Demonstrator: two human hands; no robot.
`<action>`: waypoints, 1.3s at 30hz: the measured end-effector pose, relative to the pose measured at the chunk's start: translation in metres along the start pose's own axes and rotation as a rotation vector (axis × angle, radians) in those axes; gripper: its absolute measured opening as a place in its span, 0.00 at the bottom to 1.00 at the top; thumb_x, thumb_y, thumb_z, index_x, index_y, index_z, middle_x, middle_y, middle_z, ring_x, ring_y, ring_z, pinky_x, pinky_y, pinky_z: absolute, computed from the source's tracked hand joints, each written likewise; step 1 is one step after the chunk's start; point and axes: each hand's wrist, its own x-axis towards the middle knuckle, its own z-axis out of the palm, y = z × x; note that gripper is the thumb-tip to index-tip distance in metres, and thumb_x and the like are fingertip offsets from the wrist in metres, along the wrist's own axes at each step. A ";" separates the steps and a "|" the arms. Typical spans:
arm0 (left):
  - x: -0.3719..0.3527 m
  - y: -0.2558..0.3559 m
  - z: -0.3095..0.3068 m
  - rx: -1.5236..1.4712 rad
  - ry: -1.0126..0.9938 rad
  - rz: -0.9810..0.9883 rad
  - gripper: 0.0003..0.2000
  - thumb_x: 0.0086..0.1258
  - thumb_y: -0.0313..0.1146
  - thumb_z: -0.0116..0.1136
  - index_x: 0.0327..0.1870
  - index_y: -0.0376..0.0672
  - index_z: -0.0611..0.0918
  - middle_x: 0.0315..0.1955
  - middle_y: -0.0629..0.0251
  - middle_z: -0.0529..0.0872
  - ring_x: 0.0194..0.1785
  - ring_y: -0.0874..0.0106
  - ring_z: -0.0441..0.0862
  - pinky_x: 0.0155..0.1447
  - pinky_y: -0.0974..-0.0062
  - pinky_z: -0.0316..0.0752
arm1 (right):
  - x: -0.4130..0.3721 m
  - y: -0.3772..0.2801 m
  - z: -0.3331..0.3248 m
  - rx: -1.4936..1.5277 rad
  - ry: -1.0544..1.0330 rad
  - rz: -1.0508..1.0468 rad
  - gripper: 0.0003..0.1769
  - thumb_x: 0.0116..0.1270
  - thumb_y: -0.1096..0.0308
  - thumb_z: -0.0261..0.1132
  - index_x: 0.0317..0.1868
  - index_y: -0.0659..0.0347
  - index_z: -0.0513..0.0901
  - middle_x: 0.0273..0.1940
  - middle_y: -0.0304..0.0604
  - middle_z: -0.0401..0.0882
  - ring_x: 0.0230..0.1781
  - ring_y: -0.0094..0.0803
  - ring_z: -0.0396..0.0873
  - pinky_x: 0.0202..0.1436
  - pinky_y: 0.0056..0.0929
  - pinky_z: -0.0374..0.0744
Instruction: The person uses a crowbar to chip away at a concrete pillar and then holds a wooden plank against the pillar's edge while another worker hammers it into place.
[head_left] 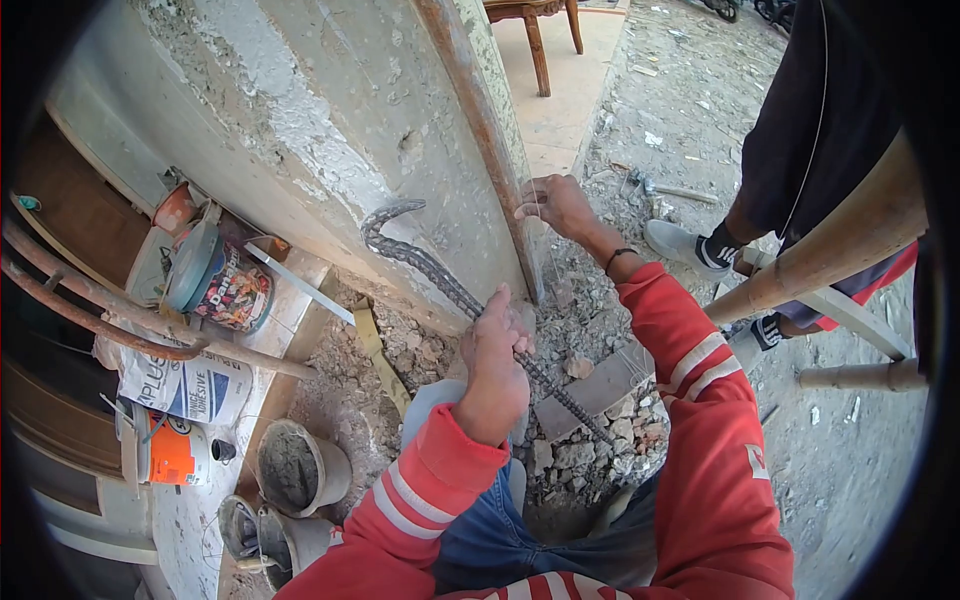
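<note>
My left hand is wrapped around a ribbed steel rebar with a hooked upper end. The bar slants from the wall down over the rubble. My right hand is raised beside the wall's corner, its fingers pinched together on a thin string that runs down along the edge. Its fingertips are right at a worn wooden strip standing against the corner. The rough plastered wall has a pale patched band.
Broken rubble and a flat board lie below the corner. At left are a paint bucket, an adhesive bag and mortar buckets. Another person's leg and bamboo poles are at right.
</note>
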 end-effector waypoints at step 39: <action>-0.008 0.004 0.001 -0.011 -0.031 -0.017 0.16 0.79 0.41 0.62 0.31 0.54 0.68 0.20 0.78 0.63 0.24 0.79 0.61 0.35 0.75 0.62 | -0.007 -0.026 -0.017 -0.110 -0.035 0.112 0.16 0.56 0.57 0.83 0.34 0.60 0.91 0.31 0.46 0.91 0.33 0.45 0.89 0.40 0.39 0.83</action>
